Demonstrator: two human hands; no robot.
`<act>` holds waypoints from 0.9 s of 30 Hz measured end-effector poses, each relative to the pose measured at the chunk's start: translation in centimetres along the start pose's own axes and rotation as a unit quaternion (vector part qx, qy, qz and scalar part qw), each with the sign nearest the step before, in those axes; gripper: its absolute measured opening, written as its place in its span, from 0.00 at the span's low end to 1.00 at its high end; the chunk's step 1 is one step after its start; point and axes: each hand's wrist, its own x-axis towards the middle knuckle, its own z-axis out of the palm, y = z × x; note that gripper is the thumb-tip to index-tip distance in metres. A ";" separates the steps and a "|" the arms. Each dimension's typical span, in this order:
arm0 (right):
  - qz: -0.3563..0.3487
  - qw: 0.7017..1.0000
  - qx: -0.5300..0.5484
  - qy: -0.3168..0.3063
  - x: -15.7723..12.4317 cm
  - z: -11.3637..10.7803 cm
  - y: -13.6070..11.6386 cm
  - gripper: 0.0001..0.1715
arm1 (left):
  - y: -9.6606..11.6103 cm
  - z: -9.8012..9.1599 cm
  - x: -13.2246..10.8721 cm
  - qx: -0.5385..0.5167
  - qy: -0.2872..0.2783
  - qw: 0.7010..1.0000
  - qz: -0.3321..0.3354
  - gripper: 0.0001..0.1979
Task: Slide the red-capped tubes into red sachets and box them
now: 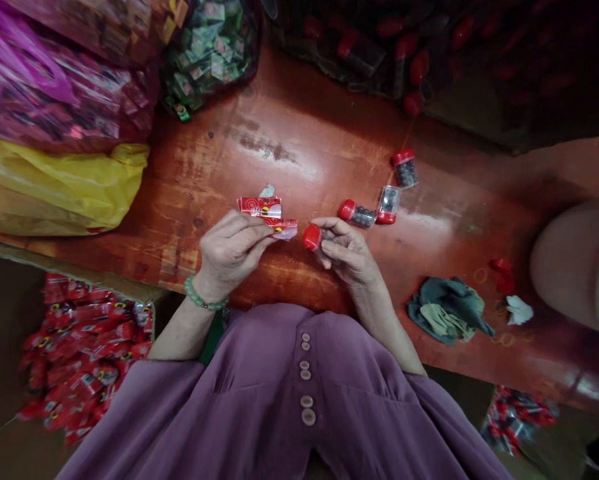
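Note:
My left hand [237, 247], with a green bead bracelet at its wrist, pinches a red printed label sleeve [285, 228] above the wooden table. Just beyond it lies another red printed label [259, 206]. In my right hand [347, 252] is a small clear jar with a red cap [311, 237], its cap pointing left toward the label. The fingers cover most of that jar's body. Past my right hand, three similar red-capped jars with dark contents lie on the table: one jar [358, 213] nearest, a second jar [389, 203] touching or close to it, and a third jar [404, 168] farther off.
Bags of small packets [212, 53] and a yellow bag [64, 190] stand at the left. A box of red-wrapped pieces [89, 353] sits below the table edge. At right are a crumpled cloth [447, 310] and a bucket [572, 267]; more red-capped jars [362, 53] lie at the back.

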 end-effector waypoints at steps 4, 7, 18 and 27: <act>0.010 1.000 -0.010 -0.002 -0.8 0.0 -0.4 0.20 | 0.5 0.4 -0.5 0.004 0.002 1.000 0.026 0.05; 0.023 0.999 0.006 -0.024 -1.2 -0.4 -0.4 0.20 | 0.6 0.9 -1.0 0.005 -0.012 1.000 0.025 0.07; 0.067 0.996 -0.059 -0.015 -1.7 0.0 -0.9 0.21 | 0.8 1.3 -1.8 -0.072 -0.004 0.996 0.051 0.02; 0.130 0.985 -0.058 -0.096 -1.3 -0.9 -1.1 0.23 | 0.5 1.3 -2.2 -0.098 -0.055 0.990 0.083 0.03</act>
